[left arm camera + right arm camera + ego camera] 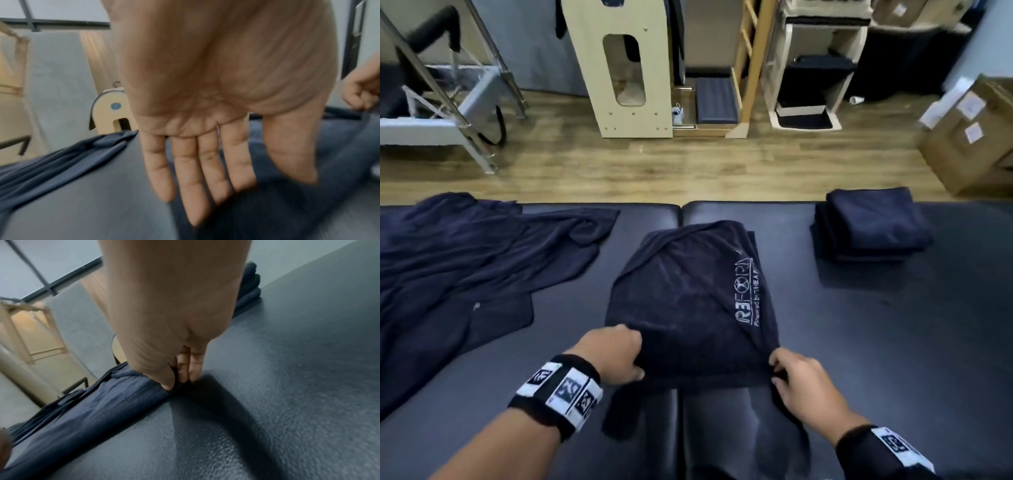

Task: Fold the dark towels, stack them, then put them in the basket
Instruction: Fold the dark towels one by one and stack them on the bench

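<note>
A dark navy towel (pixel 688 301) with white lettering lies part-folded in the middle of the black padded table (pixel 893 342). My left hand (pixel 619 353) is at its near-left edge; in the left wrist view the left hand (pixel 273 181) has straight, blurred fingers (pixel 185 178) over the cloth. My right hand (pixel 780 373) pinches the near-right corner, and the right wrist view shows the right hand (pixel 176 384) with thumb and fingers closed on the towel (pixel 102 402). A stack of folded dark towels (pixel 873 226) sits at the table's far right.
Several unfolded dark towels (pixel 465 260) lie heaped on the table's left side. Beyond the far edge is a wooden floor (pixel 688 164) with a pale wooden unit (pixel 633 68), a metal frame (pixel 448 113) and cardboard boxes (pixel 976 137).
</note>
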